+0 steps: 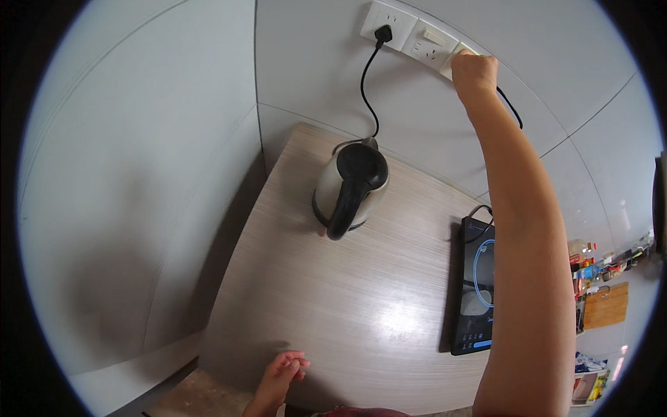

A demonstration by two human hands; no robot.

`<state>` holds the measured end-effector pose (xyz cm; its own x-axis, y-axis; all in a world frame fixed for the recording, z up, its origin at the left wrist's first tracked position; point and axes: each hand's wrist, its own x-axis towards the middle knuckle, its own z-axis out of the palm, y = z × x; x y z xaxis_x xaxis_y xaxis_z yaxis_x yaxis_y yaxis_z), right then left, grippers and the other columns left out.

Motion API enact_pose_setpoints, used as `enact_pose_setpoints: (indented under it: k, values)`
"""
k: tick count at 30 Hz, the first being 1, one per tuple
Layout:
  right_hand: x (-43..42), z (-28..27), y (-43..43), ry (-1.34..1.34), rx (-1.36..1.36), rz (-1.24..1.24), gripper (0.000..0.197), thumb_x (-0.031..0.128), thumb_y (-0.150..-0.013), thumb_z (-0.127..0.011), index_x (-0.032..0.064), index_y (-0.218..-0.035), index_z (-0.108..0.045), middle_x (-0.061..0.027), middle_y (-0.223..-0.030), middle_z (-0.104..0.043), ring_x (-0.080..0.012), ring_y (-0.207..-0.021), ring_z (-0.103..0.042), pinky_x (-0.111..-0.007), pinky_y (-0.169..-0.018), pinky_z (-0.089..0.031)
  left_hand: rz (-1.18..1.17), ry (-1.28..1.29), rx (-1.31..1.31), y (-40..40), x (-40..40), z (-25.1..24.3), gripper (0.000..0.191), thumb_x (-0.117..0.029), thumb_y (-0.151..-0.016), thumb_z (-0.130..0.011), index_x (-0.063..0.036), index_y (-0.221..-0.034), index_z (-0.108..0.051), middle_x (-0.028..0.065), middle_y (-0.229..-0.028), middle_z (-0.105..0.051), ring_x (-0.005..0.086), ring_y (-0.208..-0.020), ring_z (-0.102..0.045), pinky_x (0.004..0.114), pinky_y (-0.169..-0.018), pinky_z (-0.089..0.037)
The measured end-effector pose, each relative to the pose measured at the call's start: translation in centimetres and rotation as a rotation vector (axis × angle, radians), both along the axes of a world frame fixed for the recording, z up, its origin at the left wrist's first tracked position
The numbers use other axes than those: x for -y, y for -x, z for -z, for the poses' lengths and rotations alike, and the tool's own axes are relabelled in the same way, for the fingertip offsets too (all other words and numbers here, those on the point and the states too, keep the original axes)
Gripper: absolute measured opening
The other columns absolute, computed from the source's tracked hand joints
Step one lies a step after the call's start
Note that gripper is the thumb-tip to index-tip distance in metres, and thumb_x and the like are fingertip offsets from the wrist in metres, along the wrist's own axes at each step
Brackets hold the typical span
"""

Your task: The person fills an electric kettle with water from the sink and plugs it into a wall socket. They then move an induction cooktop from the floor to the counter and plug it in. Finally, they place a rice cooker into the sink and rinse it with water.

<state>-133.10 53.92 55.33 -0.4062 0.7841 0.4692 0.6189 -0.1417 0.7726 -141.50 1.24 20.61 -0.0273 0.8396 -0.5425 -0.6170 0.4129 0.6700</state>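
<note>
My right hand (475, 70) reaches up to the rightmost wall socket (449, 68), its fingers curled at the plate; a black cord hangs behind the wrist, and whether the fingers grip a plug is hidden. My left hand (285, 371) hovers near the table's front edge, fingers loosely bent, with nothing visible in it. An electric kettle (351, 190) with a black lid and handle stands on the wood-grain table (281, 281). Its cord runs up to a black plug (383, 34) in the left socket. A black induction cooktop (474, 292) lies at the right, partly behind my forearm.
Bottles (586, 271) and a wooden cutting board (605, 306) are at the far right. Between the two outer sockets sits another socket plate (430, 46) with a switch. A grey wall panel (146, 182) bounds the table on the left, and a tiled wall (312, 57) rises behind it.
</note>
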Motion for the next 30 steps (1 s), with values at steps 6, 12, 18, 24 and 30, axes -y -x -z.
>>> enact_pose_setpoints:
  k: [6,12,18,24,30]
  values:
    - [10.4,1.6,-1.8,-0.107,-0.212,-0.399,0.072,0.046,-0.08,-0.062,0.007,-0.135,-0.038,-0.0073,-0.107,-0.058,-0.0219,-0.107,-0.051,-0.055,-0.101,-0.026,-0.058,0.024,-0.044,-0.1,2.2,-1.5,0.023,-0.015,-0.094,-0.048,-0.0043,-0.114,-0.054,0.0056,-0.099,-0.062,0.0098,-0.077,-0.053,0.024,-0.074,-0.045]
    - [29.5,19.9,-13.1,0.779,-0.698,-0.797,0.036,0.018,-0.074,-0.065,0.0013,-0.105,-0.058,-0.0148,-0.098,-0.06,-0.0313,-0.096,-0.055,-0.049,-0.092,-0.038,0.141,-0.085,-0.12,-3.0,1.7,-3.2,0.025,-0.017,-0.094,-0.049,-0.0038,-0.115,-0.053,0.0064,-0.101,-0.061,0.01,-0.079,-0.052,0.025,-0.076,-0.046]
    - [48.9,31.4,-28.4,1.337,-1.02,-0.427,0.025,0.022,-0.082,-0.061,0.0069,-0.103,-0.063,-0.0148,-0.091,-0.065,-0.0327,-0.082,-0.063,-0.04,-0.074,-0.05,0.313,-0.213,-0.155,-8.0,0.3,-4.7,0.023,-0.016,-0.095,-0.049,-0.0046,-0.114,-0.053,0.0066,-0.101,-0.06,0.0098,-0.08,-0.051,0.026,-0.074,-0.046]
    - [61.1,31.6,-41.9,1.113,-1.01,0.078,0.026,0.029,-0.082,-0.06,0.0067,-0.094,-0.062,-0.0128,-0.086,-0.065,-0.0293,-0.079,-0.064,-0.041,-0.071,-0.051,0.717,-0.239,-0.24,-18.5,-2.2,-3.4,0.022,-0.018,-0.094,-0.05,-0.0061,-0.112,-0.054,0.0036,-0.097,-0.062,0.0082,-0.077,-0.051,0.024,-0.074,-0.045]
    - [71.8,33.6,-51.3,0.543,-1.262,0.59,0.028,0.03,-0.078,-0.064,0.0051,-0.09,-0.06,-0.0142,-0.085,-0.063,-0.0309,-0.083,-0.062,-0.042,-0.071,-0.05,1.141,-0.247,-0.181,-33.8,-2.3,-4.5,0.022,-0.015,-0.093,-0.051,-0.0053,-0.112,-0.053,0.0058,-0.095,-0.063,0.0064,-0.071,-0.054,0.02,-0.065,-0.046]
